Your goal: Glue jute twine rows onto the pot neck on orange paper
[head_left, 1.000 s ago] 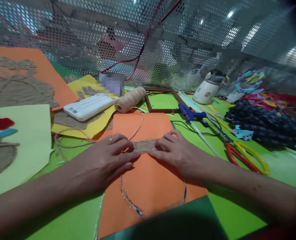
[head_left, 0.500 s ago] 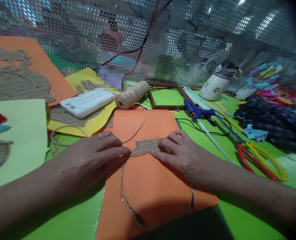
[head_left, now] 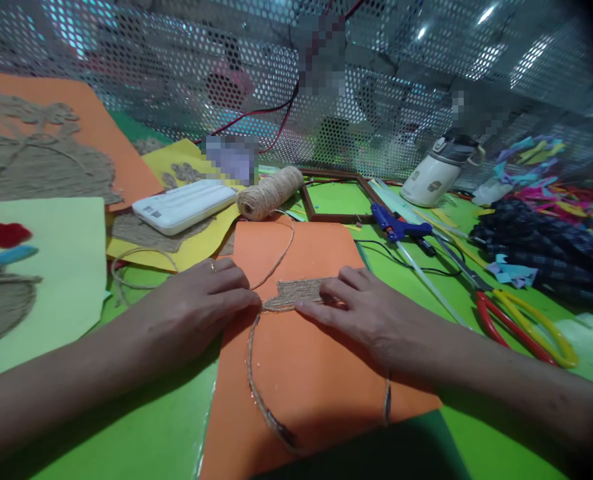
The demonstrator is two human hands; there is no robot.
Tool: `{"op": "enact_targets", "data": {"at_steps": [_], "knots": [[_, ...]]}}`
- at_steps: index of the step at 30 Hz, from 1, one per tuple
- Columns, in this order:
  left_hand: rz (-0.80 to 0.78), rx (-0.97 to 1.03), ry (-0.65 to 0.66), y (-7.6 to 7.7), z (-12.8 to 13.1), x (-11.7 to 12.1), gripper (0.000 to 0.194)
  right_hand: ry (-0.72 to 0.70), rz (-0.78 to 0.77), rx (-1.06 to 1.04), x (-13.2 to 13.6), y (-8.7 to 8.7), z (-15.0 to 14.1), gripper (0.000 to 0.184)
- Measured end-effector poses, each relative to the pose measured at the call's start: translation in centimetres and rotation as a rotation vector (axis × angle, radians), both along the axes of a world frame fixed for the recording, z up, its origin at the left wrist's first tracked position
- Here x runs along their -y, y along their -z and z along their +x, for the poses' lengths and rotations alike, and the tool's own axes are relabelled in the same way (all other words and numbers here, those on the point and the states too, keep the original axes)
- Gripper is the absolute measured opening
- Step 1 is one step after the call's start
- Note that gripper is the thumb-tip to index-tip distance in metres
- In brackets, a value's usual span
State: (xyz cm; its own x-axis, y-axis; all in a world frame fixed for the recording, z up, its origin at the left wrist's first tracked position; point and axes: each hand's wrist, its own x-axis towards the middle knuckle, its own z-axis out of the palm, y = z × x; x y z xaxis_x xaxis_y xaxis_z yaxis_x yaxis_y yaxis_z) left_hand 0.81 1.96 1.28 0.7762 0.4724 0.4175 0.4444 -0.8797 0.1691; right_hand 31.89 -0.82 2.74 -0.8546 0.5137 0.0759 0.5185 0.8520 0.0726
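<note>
Beyond our orange card sits 1 lidded bottle, contents hidden; on the card, our twine band runs from left hand to right hand, bent fingers touching both ends; pinching or not, we can't tell.

Twine strip on the card; spool behind, on my feed.
I see the frame right of the spool, then glue gun and scissors further right, the bottle behind them; left, a flat device lies on a sheet.
</note>
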Motion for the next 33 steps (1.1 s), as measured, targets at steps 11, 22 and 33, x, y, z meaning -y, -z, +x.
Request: {"op": "enact_targets", "data": {"at_steps": [11, 22, 33], "knots": [[0.087, 0.018, 0.008, 0.9, 0.0, 0.2, 0.019, -0.011, 0.041, 0.072, 0.2, -0.2, -0.7, 0.046], [0.115, -0.145, 0.097, -0.1, 0.4, 0.4, 0.043, -0.034, 0.002, 0.020, 0.3, -0.6, -0.8, 0.046], [0.152, -0.188, 0.052, -0.9, 0.9, 1.1, 0.038, -0.017, 0.009, 0.039, 0.4, -0.7, -0.7, 0.039]]}}
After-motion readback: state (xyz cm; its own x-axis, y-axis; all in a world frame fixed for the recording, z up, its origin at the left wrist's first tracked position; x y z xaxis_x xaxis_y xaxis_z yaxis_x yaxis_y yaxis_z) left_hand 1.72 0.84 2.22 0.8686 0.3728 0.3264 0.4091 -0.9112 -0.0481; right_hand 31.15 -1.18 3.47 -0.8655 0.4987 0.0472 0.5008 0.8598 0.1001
